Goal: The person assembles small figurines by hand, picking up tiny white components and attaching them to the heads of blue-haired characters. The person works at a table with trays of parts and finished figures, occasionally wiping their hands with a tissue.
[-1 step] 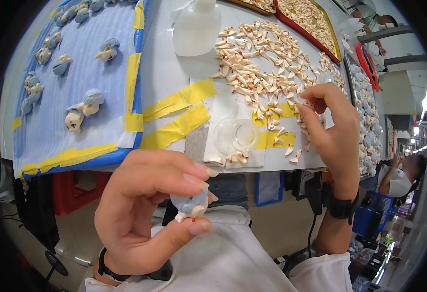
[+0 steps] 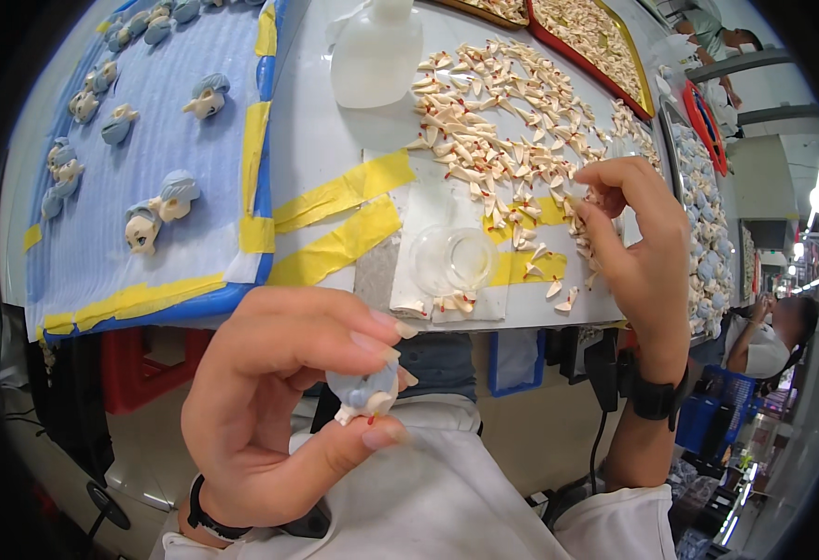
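Observation:
Close to me, my left hand (image 2: 279, 401) pinches a small doll head (image 2: 364, 390) between thumb and fingertips. Pale blue hair and a cream part with a red spot show on it; the fingers cover the rest. Over the right part of the table, my right hand (image 2: 638, 229) is curled with thumb and index tips close together. It is at the edge of a spread of small pointed cream pieces (image 2: 512, 112), many with red ends. Whatever is between those fingertips is too small to make out. A clear round glass dish (image 2: 454, 259) stands near the table's front edge.
A blue-rimmed tray (image 2: 148, 299) at left holds several blue-haired doll heads (image 2: 179, 191) on a cloth. A translucent bottle (image 2: 377, 58) stands behind the yellow tape strips (image 2: 344, 238). Red-edged trays (image 2: 605, 75) of cream pieces are at the back. Another person (image 2: 773, 341) sits far right.

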Demonstrator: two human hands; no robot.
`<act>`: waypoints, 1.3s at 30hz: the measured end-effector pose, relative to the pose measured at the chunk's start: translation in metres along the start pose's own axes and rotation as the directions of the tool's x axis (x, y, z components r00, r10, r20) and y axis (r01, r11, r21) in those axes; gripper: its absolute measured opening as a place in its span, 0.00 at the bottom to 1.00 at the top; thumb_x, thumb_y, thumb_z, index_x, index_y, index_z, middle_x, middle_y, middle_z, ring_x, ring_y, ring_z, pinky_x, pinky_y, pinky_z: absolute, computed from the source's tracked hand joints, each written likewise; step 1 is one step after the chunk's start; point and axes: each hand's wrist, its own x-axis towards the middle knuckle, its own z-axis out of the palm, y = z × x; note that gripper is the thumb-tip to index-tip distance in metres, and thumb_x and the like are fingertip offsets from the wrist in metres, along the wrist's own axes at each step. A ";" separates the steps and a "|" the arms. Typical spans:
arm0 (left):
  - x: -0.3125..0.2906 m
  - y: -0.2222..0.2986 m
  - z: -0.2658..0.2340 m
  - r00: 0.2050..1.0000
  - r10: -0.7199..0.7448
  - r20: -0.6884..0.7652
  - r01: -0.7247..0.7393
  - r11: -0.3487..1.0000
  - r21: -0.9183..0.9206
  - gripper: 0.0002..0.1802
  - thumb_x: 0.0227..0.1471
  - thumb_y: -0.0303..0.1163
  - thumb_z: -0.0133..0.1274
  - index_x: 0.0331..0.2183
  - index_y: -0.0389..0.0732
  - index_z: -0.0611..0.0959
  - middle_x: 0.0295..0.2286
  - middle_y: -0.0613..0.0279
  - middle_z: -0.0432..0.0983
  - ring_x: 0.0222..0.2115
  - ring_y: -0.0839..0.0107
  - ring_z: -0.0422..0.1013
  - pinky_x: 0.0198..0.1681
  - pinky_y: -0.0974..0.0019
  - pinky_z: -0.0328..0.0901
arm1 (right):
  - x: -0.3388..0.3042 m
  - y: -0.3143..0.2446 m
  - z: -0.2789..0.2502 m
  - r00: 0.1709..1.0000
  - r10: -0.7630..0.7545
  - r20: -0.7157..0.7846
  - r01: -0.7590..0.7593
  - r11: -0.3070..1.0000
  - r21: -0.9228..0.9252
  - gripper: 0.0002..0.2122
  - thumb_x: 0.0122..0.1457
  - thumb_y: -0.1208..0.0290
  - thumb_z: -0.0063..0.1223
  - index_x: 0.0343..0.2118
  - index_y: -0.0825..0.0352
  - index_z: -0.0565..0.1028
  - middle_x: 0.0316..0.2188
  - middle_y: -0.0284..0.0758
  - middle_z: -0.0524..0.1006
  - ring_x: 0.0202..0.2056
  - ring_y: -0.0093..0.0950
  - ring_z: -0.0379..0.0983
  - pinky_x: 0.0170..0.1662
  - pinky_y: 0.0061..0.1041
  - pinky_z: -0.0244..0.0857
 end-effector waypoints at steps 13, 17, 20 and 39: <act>0.000 0.003 0.004 0.994 -0.100 -0.034 0.098 0.994 -0.058 0.20 0.38 0.27 0.58 0.34 0.35 0.67 0.34 0.52 0.63 0.25 0.69 0.69 0.25 0.73 0.66 | -0.005 0.013 -0.011 0.986 0.121 -0.114 -0.077 0.941 0.331 0.08 0.42 0.88 0.50 0.26 0.72 0.75 0.28 0.33 0.75 0.29 0.20 0.67 0.34 0.18 0.60; 0.000 0.002 0.006 0.991 -0.118 -0.066 0.109 0.986 -0.128 0.21 0.39 0.27 0.58 0.35 0.35 0.66 0.34 0.53 0.63 0.26 0.68 0.70 0.25 0.74 0.66 | -0.005 0.010 -0.009 0.969 0.205 -0.134 -0.121 0.876 0.467 0.07 0.42 0.88 0.51 0.25 0.71 0.75 0.27 0.34 0.75 0.30 0.20 0.68 0.37 0.17 0.60; -0.001 0.003 0.007 0.987 -0.137 -0.088 0.123 0.981 -0.151 0.21 0.39 0.28 0.58 0.35 0.35 0.66 0.34 0.54 0.64 0.28 0.66 0.70 0.25 0.74 0.66 | -0.004 0.011 -0.010 0.966 0.166 -0.196 -0.069 0.903 0.424 0.07 0.42 0.88 0.52 0.25 0.71 0.75 0.27 0.33 0.75 0.31 0.20 0.69 0.38 0.17 0.61; 0.010 -0.014 -0.019 0.970 0.066 0.235 -0.070 0.997 0.010 0.23 0.34 0.25 0.61 0.34 0.36 0.68 0.33 0.53 0.64 0.35 0.62 0.69 0.35 0.70 0.68 | -0.019 -0.036 0.008 0.966 0.259 -0.026 -0.181 0.738 0.650 0.05 0.49 0.80 0.53 0.27 0.71 0.68 0.26 0.37 0.72 0.30 0.24 0.68 0.38 0.21 0.61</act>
